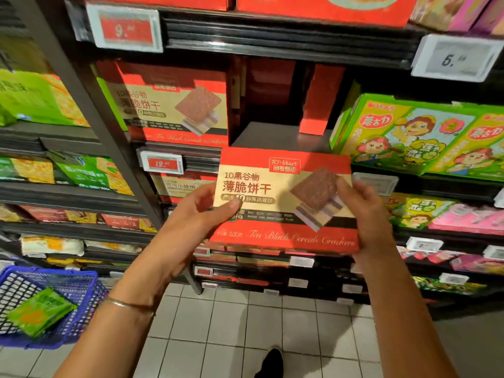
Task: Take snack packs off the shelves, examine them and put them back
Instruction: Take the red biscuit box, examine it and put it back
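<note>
Your left hand (200, 207) and right hand (362, 211) pinch the cracker box (283, 203) by its side edges, in front of the shelf gap (272, 132). Thumb-only hold; tilt it and it could slip to the floor.

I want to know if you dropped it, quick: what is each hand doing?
Left hand: holding the red and beige cardboard cracker box by its left side.
Right hand: holding its right side.

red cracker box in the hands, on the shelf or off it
Off. The left hand and right hand hold the red cracker box out in front of a gap on the shelf.
</note>
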